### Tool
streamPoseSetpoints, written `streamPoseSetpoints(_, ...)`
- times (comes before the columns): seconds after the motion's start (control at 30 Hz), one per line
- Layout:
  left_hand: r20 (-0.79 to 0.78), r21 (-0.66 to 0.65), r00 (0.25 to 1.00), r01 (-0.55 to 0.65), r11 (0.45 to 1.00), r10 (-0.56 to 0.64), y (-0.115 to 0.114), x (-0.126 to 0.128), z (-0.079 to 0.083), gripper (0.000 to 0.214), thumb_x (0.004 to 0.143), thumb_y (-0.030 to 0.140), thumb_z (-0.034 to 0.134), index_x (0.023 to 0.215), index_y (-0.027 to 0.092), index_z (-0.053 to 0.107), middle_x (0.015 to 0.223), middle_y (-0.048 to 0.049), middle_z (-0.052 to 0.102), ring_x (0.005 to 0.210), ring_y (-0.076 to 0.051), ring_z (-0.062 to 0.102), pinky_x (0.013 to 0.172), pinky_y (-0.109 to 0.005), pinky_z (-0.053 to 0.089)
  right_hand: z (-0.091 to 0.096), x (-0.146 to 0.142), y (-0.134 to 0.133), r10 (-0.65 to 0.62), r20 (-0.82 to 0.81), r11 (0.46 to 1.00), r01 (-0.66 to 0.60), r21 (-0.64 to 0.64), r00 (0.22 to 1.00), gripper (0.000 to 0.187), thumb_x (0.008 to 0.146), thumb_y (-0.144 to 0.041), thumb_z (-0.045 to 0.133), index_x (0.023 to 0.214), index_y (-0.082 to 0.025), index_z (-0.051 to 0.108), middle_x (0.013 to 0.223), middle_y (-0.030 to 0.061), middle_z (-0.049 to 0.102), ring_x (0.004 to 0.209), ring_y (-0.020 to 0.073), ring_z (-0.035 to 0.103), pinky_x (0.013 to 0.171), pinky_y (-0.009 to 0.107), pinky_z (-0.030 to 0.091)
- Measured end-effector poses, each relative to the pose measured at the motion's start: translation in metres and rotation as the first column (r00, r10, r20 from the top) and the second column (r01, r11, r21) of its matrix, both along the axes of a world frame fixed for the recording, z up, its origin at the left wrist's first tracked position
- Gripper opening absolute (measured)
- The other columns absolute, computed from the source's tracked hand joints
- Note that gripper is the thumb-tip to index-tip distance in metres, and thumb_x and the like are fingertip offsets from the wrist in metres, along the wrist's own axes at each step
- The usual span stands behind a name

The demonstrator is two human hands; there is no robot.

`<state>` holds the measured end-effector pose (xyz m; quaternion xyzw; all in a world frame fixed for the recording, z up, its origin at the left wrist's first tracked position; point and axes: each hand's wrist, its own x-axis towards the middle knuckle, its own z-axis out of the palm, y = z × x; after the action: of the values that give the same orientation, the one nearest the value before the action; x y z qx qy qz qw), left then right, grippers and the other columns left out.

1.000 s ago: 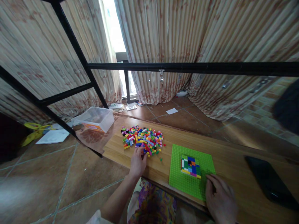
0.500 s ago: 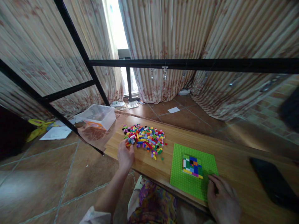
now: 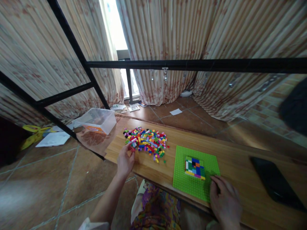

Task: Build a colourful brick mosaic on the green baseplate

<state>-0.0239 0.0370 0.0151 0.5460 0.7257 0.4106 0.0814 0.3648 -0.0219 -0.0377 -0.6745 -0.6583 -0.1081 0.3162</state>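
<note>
A loose heap of small coloured toy bricks [image 3: 150, 142] lies on a wooden bench top. At its near left edge is my left hand [image 3: 126, 161], thumb and forefinger drawn together among the bricks. Some red shows at those fingertips, but whether it is gripped is unclear. A green studded baseplate [image 3: 181, 179] lies to the right of the heap. On it sits a low, multicoloured block of joined bricks [image 3: 195, 167]. My right hand [image 3: 225, 198] rests at the baseplate's right edge with fingers curled in; anything inside them is hidden.
A black phone-like slab [image 3: 275, 182] lies at the right of the wooden bench top [image 3: 235, 169]. Beyond the left end stands a clear plastic bin [image 3: 100, 119]. A black metal rail [image 3: 192, 65] crosses in front of the curtains. Two stray bricks lie beside the heap.
The view has shifted slightly, moving the scene a little to the left. My left fingertips have moved slightly farther into the heap's edge. My right hand stays beside the baseplate.
</note>
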Motion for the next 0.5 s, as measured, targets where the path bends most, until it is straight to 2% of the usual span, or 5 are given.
streamPoseSetpoints(0.13, 0.098, 0.114, 0.976, 0.183, 0.976, -0.195, -0.005, 0.014, 0.008, 0.041, 0.081, 0.019, 0.053, 0.122, 0.023, 0.055, 0.095, -0.0032, 0.062, 0.093, -0.017, 0.062, 0.092, -0.034, 0.048, 0.0, 0.003, 0.003, -0.012, -0.095, 0.999, 0.008, -0.04, 0.995, 0.038, 0.089, -0.04, 0.039, 0.094, -0.016, 0.068, 0.103, 0.0123, 0.067, 0.094, 0.0277, 0.057, 0.086, 0.043, 0.044)
streamPoseSetpoints(0.23, 0.218, 0.148, 0.918, 0.305, 0.941, -0.332, -0.01, 0.033, 0.017, 0.04, 0.081, 0.021, 0.056, 0.121, 0.023, 0.055, 0.096, -0.0028, 0.061, 0.091, -0.015, 0.061, 0.09, -0.032, 0.049, 0.011, -0.003, 0.002, -0.002, -0.231, 0.998, -0.013, -0.063, 0.973, 0.038, 0.09, -0.043, 0.04, 0.092, -0.017, 0.068, 0.099, 0.012, 0.067, 0.091, 0.0262, 0.059, 0.084, 0.042, 0.046)
streamPoseSetpoints(0.37, 0.389, 0.105, 0.796, 0.463, 0.88, -0.464, -0.025, 0.068, 0.027, 0.04, 0.081, 0.022, 0.06, 0.12, 0.021, 0.056, 0.1, -0.0044, 0.063, 0.095, -0.017, 0.062, 0.09, -0.031, 0.049, 0.048, -0.044, -0.008, 0.068, -0.425, 0.993, -0.1, -0.054, 0.903, 0.031, 0.09, -0.04, 0.046, 0.097, -0.02, 0.068, 0.105, 0.0102, 0.066, 0.1, 0.0239, 0.059, 0.091, 0.041, 0.045)
streamPoseSetpoints(0.43, 0.453, 0.056, 0.727, 0.553, 0.831, -0.515, -0.034, 0.086, 0.031, 0.038, 0.082, 0.022, 0.06, 0.12, 0.021, 0.057, 0.098, -0.0033, 0.064, 0.091, -0.015, 0.062, 0.088, -0.03, 0.049, 0.07, -0.071, -0.014, 0.165, -0.541, 0.969, -0.239, -0.068, 0.824, 0.026, 0.09, -0.036, 0.048, 0.101, -0.022, 0.067, 0.107, 0.0079, 0.066, 0.101, 0.0213, 0.059, 0.092, 0.038, 0.045)
streamPoseSetpoints(0.5, 0.511, 0.024, 0.644, 0.652, 0.758, -0.57, -0.042, 0.102, 0.035, 0.04, 0.083, 0.022, 0.06, 0.122, 0.023, 0.055, 0.097, -0.0027, 0.065, 0.089, -0.015, 0.062, 0.087, -0.029, 0.05, 0.089, -0.095, -0.017, 0.205, -0.655, 0.933, -0.348, -0.095, 0.728, 0.024, 0.089, -0.032, 0.052, 0.107, -0.024, 0.066, 0.107, 0.006, 0.066, 0.101, 0.0195, 0.059, 0.091, 0.035, 0.046)
